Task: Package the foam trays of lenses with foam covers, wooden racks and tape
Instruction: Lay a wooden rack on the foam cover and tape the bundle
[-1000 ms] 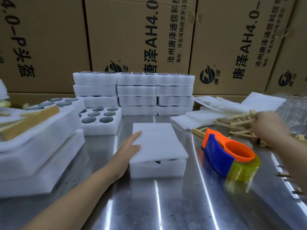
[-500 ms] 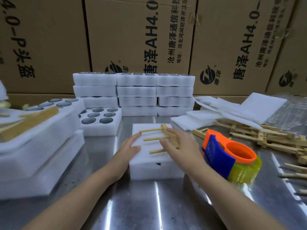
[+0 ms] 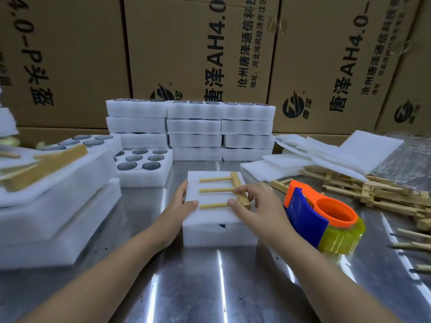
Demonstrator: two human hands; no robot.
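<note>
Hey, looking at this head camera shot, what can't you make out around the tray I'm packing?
Head view only:
- Lenses in the foam tray: hidden under the foam cover.
- Crossbar of the wooden rack: partly covered by the right hand.
- Tape end on the tape dispenser: behind its blue guard.
- The packed stacks at left: blurred, cut by the frame edge.

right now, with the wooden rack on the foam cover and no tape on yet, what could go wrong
1. The wooden rack lies untaped on the foam cover; if the right hand lets go to reach the tape dispenser, it may slide askew.
2. A dark gap shows at the cover's front edge over the foam tray; if the left hand lifts, the cover may shift.
</note>
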